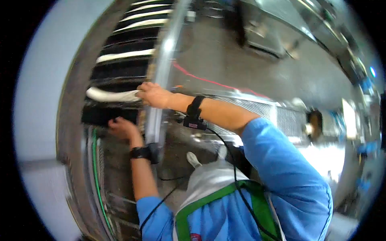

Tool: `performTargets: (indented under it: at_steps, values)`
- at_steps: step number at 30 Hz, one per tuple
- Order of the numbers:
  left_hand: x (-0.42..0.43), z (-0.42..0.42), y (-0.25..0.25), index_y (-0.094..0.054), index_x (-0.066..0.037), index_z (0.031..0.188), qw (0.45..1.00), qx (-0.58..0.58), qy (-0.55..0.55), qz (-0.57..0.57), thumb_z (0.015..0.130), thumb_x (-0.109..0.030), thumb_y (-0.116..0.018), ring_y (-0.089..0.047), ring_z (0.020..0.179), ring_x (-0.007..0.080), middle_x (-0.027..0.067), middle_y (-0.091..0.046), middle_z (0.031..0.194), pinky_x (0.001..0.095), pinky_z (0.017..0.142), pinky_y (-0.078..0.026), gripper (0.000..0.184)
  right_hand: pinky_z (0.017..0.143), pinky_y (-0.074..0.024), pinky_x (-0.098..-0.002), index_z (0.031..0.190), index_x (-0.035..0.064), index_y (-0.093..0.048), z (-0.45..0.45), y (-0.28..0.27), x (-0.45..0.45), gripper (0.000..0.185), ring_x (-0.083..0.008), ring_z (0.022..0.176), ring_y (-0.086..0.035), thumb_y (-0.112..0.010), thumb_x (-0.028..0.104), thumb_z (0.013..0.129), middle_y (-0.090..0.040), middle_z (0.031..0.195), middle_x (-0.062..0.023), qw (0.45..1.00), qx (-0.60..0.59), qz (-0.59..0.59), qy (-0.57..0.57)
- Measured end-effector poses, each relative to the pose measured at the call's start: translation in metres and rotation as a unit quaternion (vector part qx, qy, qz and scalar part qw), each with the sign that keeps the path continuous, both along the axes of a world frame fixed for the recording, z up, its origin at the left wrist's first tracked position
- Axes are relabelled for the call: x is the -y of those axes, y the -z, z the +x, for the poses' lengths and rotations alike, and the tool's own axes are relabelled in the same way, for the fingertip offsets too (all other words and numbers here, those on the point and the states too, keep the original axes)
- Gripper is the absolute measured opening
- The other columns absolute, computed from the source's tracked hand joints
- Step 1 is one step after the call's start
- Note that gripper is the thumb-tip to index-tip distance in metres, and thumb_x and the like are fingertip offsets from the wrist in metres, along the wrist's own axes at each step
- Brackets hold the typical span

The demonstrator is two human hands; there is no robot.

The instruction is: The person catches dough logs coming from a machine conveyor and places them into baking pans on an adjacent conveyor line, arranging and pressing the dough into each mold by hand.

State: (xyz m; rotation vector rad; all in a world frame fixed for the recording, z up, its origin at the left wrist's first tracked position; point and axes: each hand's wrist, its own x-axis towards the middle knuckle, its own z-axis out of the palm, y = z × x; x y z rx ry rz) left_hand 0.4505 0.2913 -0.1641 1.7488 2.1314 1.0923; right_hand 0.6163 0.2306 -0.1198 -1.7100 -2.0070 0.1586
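"Closed on what, that right hand point(155, 95)?"

"On the near end of the thick white strip point(110, 95), it seemed, probably to control it from the side."

"And around that?"

"Largest was the black surface point(120, 71); the strip lay across it, apart from the other white strips point(126, 55), perhaps so none would touch. Next came the metal rail point(163, 72), likely a border."

"Smallest?"

"Left hand point(122, 127), fingers curled near the strip; whether they met, I couldn't tell."
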Motion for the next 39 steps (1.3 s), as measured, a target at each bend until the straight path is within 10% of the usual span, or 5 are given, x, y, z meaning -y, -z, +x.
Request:
performTargets:
  at_steps: [6,14,23,27,39]
  values:
    - [-0.024,0.005,0.024,-0.049,-0.004,0.097,0.995,-0.069,-0.037,0.059,0.074,-0.027,-0.045,-0.045,0.089,0.0334,0.0193,-0.040,0.101,0.0427,0.073,-0.038,0.033,0.078,-0.0380,-0.0412,0.110,0.0146,-0.043,0.135,0.050,0.242,0.054,-0.0275,0.100,-0.041,-0.065,0.023,0.061,-0.045,0.105,-0.0094,0.937,0.053,-0.289,0.189]
    - [-0.052,-0.003,0.041,-0.048,-0.007,0.099,0.995,-0.086,0.001,0.047,0.076,-0.036,-0.040,-0.042,0.093,0.0329,0.0156,-0.038,0.105,0.0440,0.077,-0.035,0.037,0.083,-0.0312,-0.0537,0.114,0.0215,-0.038,0.191,0.059,0.533,0.043,-0.0350,0.111,-0.030,-0.048,0.012,0.073,-0.032,0.119,-0.0119,0.633,0.096,-0.477,0.602]
    - [-0.025,-0.020,0.018,-0.049,0.002,0.090,0.885,-0.439,0.103,0.112,0.082,-0.021,-0.033,-0.045,0.085,0.0272,0.0157,-0.049,0.088,0.0381,0.074,-0.036,0.029,0.067,-0.0447,-0.0355,0.105,0.0067,-0.044,0.244,0.064,0.540,0.044,-0.0270,0.083,-0.051,-0.059,0.016,0.065,-0.051,0.093,-0.0151,0.762,0.048,-0.381,0.521]
    - [0.015,0.000,-0.024,-0.049,-0.002,0.094,0.999,0.018,0.026,-0.004,0.080,-0.023,-0.040,-0.040,0.095,0.0297,0.0167,-0.039,0.108,0.0411,0.078,-0.033,0.027,0.071,-0.0444,-0.0295,0.115,0.0005,-0.035,0.271,-0.032,0.538,0.050,-0.0241,0.087,-0.051,-0.056,0.003,0.069,-0.044,0.109,-0.0154,0.823,-0.232,-0.071,0.514]
    - [0.025,-0.008,-0.033,-0.040,-0.008,0.111,0.979,0.203,-0.004,0.030,0.082,-0.034,-0.028,-0.018,0.119,0.0276,0.0133,-0.023,0.127,0.0475,0.091,-0.015,0.040,0.078,-0.0373,-0.0275,0.101,0.0033,-0.042,0.088,-0.265,0.254,0.043,-0.0165,0.088,-0.047,-0.058,0.018,0.064,-0.048,0.096,-0.0072,0.896,-0.391,0.121,0.174]
